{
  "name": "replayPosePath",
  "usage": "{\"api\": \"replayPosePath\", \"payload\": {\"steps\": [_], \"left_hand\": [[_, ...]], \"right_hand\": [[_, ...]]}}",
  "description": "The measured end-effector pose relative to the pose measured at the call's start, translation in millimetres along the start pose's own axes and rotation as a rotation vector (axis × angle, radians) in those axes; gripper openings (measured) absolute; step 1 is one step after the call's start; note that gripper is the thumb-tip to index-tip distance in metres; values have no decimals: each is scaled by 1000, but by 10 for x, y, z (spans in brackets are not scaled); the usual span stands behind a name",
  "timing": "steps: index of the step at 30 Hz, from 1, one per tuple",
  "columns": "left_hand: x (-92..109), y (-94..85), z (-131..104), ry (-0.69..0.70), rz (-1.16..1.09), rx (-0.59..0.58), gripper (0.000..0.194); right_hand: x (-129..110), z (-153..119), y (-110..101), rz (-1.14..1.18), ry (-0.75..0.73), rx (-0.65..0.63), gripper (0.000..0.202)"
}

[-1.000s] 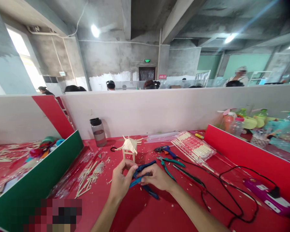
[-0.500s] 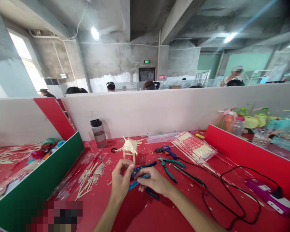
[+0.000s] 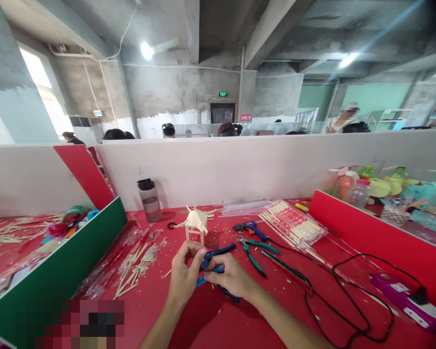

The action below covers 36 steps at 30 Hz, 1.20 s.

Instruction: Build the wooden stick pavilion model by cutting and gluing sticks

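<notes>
Both my hands are close together over the red table, just in front of a small stick pavilion (image 3: 196,223) that stands upright. My left hand (image 3: 187,266) is closed in a pinch of thumb and fingers; what it holds is too small to make out. My right hand (image 3: 228,275) is closed too, its fingertips near my left fingers, and what they pinch is hidden. A dark blue hand tool (image 3: 221,250) shows behind and between the hands. Blue handles (image 3: 200,281) show under the fingers. Whether a hand grips them cannot be told.
Green-handled pliers (image 3: 256,259), a glue gun (image 3: 252,229) with a black cable, a pack of sticks (image 3: 294,220) and a purple power strip (image 3: 407,300) lie right. A bottle (image 3: 149,201) stands back left, near loose sticks (image 3: 132,276). Green (image 3: 65,271) and red (image 3: 378,228) dividers flank the table.
My two hands have drawn slightly closer together, and my right fingers have closed up more. The view has shifted a little. The pavilion and tools lie as before.
</notes>
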<state>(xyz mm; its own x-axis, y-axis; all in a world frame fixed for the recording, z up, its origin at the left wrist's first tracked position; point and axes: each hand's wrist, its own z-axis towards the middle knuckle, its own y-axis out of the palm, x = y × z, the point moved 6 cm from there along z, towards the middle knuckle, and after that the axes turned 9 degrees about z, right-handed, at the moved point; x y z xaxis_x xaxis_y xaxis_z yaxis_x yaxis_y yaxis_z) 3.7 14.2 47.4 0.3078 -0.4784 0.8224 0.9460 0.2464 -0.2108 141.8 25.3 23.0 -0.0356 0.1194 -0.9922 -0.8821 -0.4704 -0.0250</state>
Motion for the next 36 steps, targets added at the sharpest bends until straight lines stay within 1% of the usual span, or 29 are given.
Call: {"api": "replayPosePath", "payload": {"steps": [5,10,13,15,16,18,21,24,28,30,32,36], "left_hand": [[-14,-3,9,-17,11,-8,20],[-60,-9,37,-64,40,8,22],[-94,-14,73,-94,41,25,23],[-106,-20,99,-103,45,32,23],[-109,-23,110,-105,50,34,24],[-119,-31,125,-113,58,35,24],[-150,-37,132,-124,74,25,25],[-210,-27,126,-145,106,2,27],[-277,2,121,-175,145,-42,30],[-287,12,124,-179,161,-60,31],[-293,20,127,-183,173,-77,32],[-288,35,128,-174,176,-99,28]], "right_hand": [[-3,10,-4,-53,-35,19,17],[2,24,-20,-73,-25,-45,15],[-47,27,-88,-76,-32,-80,14],[-75,34,-181,-84,-30,-68,14],[-92,40,-240,-100,-39,-50,14],[-149,50,-380,-165,-106,15,14],[-235,48,-608,-289,-231,174,16],[-237,43,-770,-416,-293,301,18],[-131,58,-844,-652,-327,392,26],[-53,79,-849,-749,-316,401,33],[21,104,-853,-814,-293,394,36],[109,139,-912,-886,-213,429,26]]}}
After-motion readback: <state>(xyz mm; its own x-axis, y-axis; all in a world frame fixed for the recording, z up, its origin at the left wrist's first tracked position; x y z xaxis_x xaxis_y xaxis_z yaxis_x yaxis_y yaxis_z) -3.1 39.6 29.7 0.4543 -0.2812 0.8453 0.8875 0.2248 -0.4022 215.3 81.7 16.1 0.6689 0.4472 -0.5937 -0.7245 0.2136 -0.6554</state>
